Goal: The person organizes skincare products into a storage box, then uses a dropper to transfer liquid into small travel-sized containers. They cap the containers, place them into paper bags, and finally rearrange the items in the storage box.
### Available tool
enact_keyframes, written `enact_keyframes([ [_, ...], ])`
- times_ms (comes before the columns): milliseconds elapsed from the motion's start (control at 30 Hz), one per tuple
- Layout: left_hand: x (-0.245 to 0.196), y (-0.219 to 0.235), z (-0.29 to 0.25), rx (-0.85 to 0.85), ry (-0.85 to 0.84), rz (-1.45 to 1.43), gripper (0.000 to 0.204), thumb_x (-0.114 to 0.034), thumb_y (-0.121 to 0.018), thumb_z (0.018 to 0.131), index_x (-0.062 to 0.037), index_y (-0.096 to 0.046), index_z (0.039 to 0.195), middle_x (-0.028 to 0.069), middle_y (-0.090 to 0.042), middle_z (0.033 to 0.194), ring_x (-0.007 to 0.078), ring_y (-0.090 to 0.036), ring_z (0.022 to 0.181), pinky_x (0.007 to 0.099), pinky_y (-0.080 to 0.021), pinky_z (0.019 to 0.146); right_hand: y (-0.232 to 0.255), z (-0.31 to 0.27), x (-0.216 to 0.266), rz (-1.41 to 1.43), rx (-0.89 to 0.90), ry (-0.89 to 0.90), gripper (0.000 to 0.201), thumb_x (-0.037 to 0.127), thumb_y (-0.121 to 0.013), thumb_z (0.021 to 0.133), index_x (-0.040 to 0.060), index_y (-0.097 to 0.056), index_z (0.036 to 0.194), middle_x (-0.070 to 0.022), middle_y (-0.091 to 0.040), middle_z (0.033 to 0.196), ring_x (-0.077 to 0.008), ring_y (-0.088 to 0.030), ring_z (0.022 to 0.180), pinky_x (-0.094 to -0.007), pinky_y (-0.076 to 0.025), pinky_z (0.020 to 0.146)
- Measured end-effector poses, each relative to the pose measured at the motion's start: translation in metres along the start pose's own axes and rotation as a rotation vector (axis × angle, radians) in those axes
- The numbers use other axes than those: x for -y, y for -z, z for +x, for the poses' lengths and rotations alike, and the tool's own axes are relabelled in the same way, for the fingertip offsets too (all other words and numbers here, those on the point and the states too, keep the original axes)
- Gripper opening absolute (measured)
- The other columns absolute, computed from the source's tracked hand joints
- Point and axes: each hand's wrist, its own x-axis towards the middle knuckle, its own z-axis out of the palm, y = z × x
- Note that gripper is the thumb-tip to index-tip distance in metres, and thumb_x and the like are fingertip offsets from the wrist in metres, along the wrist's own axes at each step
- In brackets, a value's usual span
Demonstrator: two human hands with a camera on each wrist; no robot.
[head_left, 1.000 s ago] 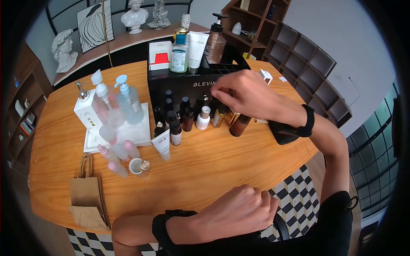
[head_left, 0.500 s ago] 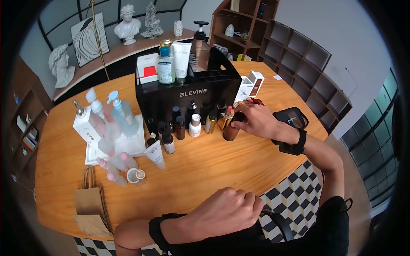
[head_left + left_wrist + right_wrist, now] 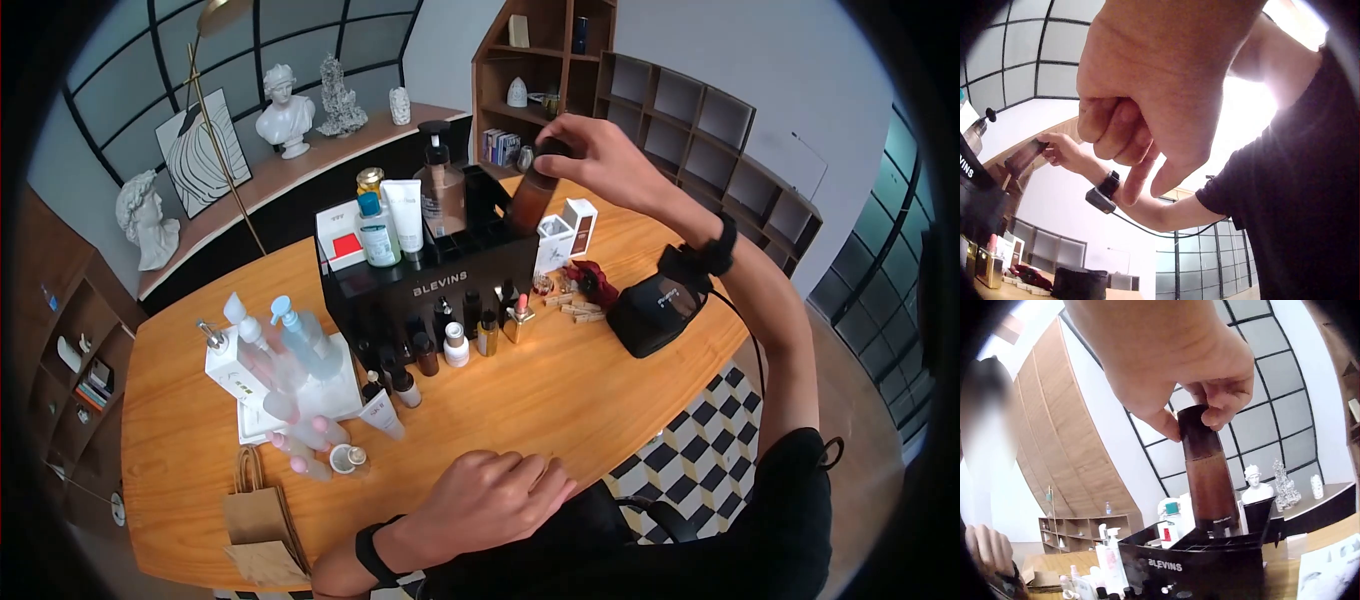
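Note:
My right hand (image 3: 610, 165) pinches the dark cap of a brown bottle (image 3: 531, 203) between thumb and fingers, over the right side of the black BLEVINS organizer (image 3: 440, 282). In the right wrist view the bottle (image 3: 1211, 487) is slightly tilted, its base at the organizer's compartments; whether it touches them I cannot tell. A pump bottle (image 3: 443, 200), white tube (image 3: 403, 215) and green-capped bottle (image 3: 378, 235) stand to its left in the organizer. My left hand (image 3: 490, 505) hovers at the table's front edge with loosely curled fingers, holding nothing.
Small bottles and a lipstick (image 3: 520, 306) stand before the organizer. White boxes (image 3: 578, 224), dark red cloth (image 3: 594, 283) and a black pouch (image 3: 655, 312) lie right. A white tray (image 3: 345, 398) with pump bottles and a paper bag (image 3: 262, 515) are left.
My right hand has gripped the brown bottle and lifted it from the table, up to the organizer's right side. The left hand stays near the front edge. The head view has shifted.

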Motion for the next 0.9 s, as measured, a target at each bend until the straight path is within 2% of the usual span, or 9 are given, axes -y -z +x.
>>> enact_keyframes([
  [33,0.000,0.005,0.001,0.016,0.012,0.006,0.022,-0.023,-0.084,0.090,-0.0033,-0.073,0.092,0.0010,-0.054,0.068,0.0158,-0.061,0.054,0.0314,-0.049,0.049,-0.004,0.013,-0.006,-0.044,0.012,0.017,0.051,0.038,-0.075,0.088,-0.0015,-0.072,0.119,-0.0186,-0.074,0.097,-0.0274,-0.068,0.084,-0.0407,-0.054,0.080],
  [67,0.000,0.008,0.001,0.032,0.026,0.012,0.022,-0.022,-0.084,0.090,-0.0032,-0.074,0.092,0.0010,-0.054,0.068,0.0159,-0.062,0.054,0.0315,-0.049,0.049,-0.012,0.025,-0.012,-0.057,0.008,0.058,0.043,0.031,-0.076,0.094,-0.0016,-0.069,0.122,-0.0113,-0.069,0.087,-0.0169,-0.056,0.074,-0.0359,-0.047,0.071],
  [133,0.001,0.011,0.001,0.007,0.025,0.023,0.021,-0.022,-0.084,0.090,-0.0032,-0.074,0.092,0.0010,-0.053,0.067,0.0157,-0.062,0.054,0.0316,-0.049,0.048,-0.026,0.047,-0.023,-0.106,0.013,0.083,0.044,0.030,-0.077,0.093,-0.0017,-0.069,0.122,-0.0156,-0.071,0.090,-0.0219,-0.061,0.078,-0.0381,-0.051,0.076],
  [167,0.002,0.013,0.001,-0.011,0.026,0.022,0.020,-0.021,-0.083,0.090,-0.0032,-0.074,0.093,0.0009,-0.053,0.067,0.0156,-0.061,0.054,0.0317,-0.049,0.048,-0.030,0.055,-0.023,-0.113,0.042,0.075,0.051,0.038,-0.075,0.088,0.0006,-0.072,0.122,-0.0237,-0.075,0.106,-0.0377,-0.073,0.101,-0.0441,-0.056,0.093],
  [400,0.004,0.021,-0.001,-0.037,0.053,0.034,0.020,-0.022,-0.083,0.091,-0.0032,-0.075,0.093,0.0010,-0.054,0.067,0.0149,-0.062,0.054,0.0309,-0.050,0.048,-0.080,0.096,-0.050,-0.269,0.142,0.071,0.050,0.038,-0.077,0.090,0.0045,-0.073,0.126,-0.0231,-0.076,0.111,-0.0397,-0.072,0.110,-0.0459,-0.054,0.100],
  [567,0.002,0.028,-0.002,-0.007,0.064,0.054,0.023,-0.023,-0.079,0.095,-0.0019,-0.071,0.097,0.0025,-0.059,0.072,0.0163,-0.066,0.059,0.0301,-0.052,0.052,-0.108,0.101,-0.067,-0.307,0.198,0.039,0.049,0.035,-0.076,0.092,0.0091,-0.069,0.133,-0.0234,-0.074,0.124,-0.0410,-0.068,0.121,-0.0490,-0.052,0.107],
  [800,-0.003,0.030,-0.001,0.007,0.063,0.063,0.022,-0.023,-0.079,0.095,-0.0019,-0.071,0.097,0.0024,-0.060,0.073,0.0162,-0.066,0.059,0.0304,-0.052,0.052,-0.112,0.111,-0.065,-0.258,0.205,0.065,0.049,0.034,-0.077,0.094,0.0055,-0.068,0.133,-0.0244,-0.073,0.125,-0.0423,-0.067,0.122,-0.0489,-0.052,0.108],
  [867,-0.003,0.029,0.001,-0.025,0.057,0.057,0.019,-0.022,-0.082,0.092,-0.0048,-0.075,0.096,0.0012,-0.052,0.066,0.0160,-0.062,0.054,0.0318,-0.050,0.050,-0.112,0.112,-0.060,-0.217,0.221,0.092,0.051,0.030,-0.078,0.094,0.0049,-0.067,0.138,-0.0241,-0.076,0.119,-0.0414,-0.072,0.113,-0.0471,-0.055,0.102],
  [900,-0.004,0.029,0.001,-0.018,0.054,0.056,0.019,-0.022,-0.082,0.092,-0.0048,-0.075,0.096,0.0012,-0.052,0.066,0.0160,-0.062,0.054,0.0318,-0.050,0.050,-0.110,0.113,-0.058,-0.162,0.282,-0.006,0.054,0.030,-0.079,0.094,0.0015,-0.065,0.138,-0.0219,-0.078,0.110,-0.0396,-0.075,0.105,-0.0465,-0.058,0.096],
])
